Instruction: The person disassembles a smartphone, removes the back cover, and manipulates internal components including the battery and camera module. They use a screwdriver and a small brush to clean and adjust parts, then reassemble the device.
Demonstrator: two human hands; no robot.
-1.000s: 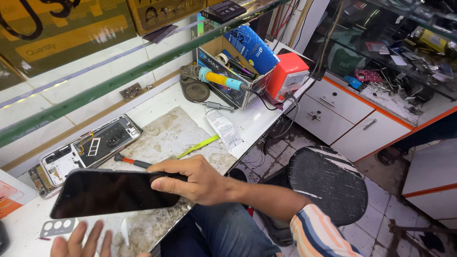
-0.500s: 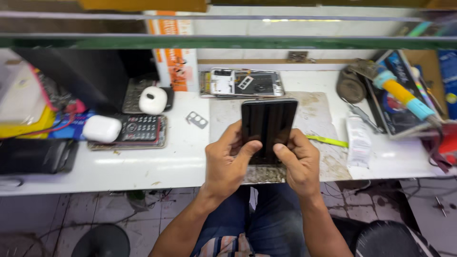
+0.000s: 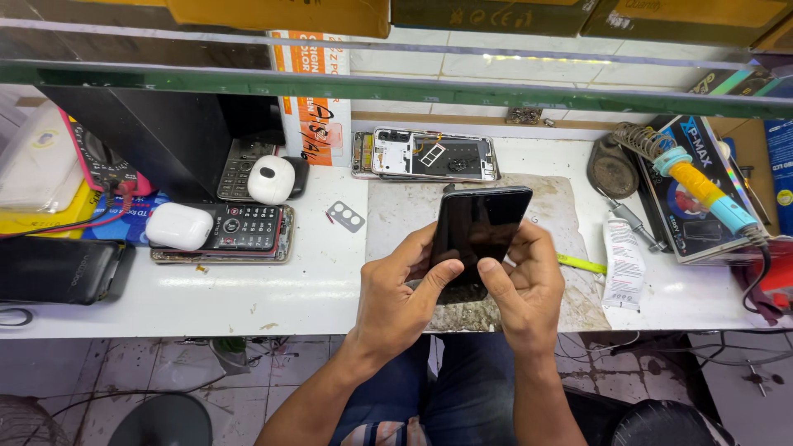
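Note:
A black smartphone with a dark screen is held upright over a worn grey work mat. My left hand grips its lower left side, thumb across the bottom of the screen. My right hand holds the lower right side, thumb also on the glass. Behind the mat lies an opened phone body with its insides showing.
A camera-lens frame lies left of the mat. Keypad phones and white earbud cases sit further left, beside a black device. A soldering iron on a box, a tube and a yellow-green tool are on the right.
One second ago my right hand alone held the phone flat at the left while the view faced right. Now the view faces the bench and both hands hold the phone upright, thumbs on the screen.

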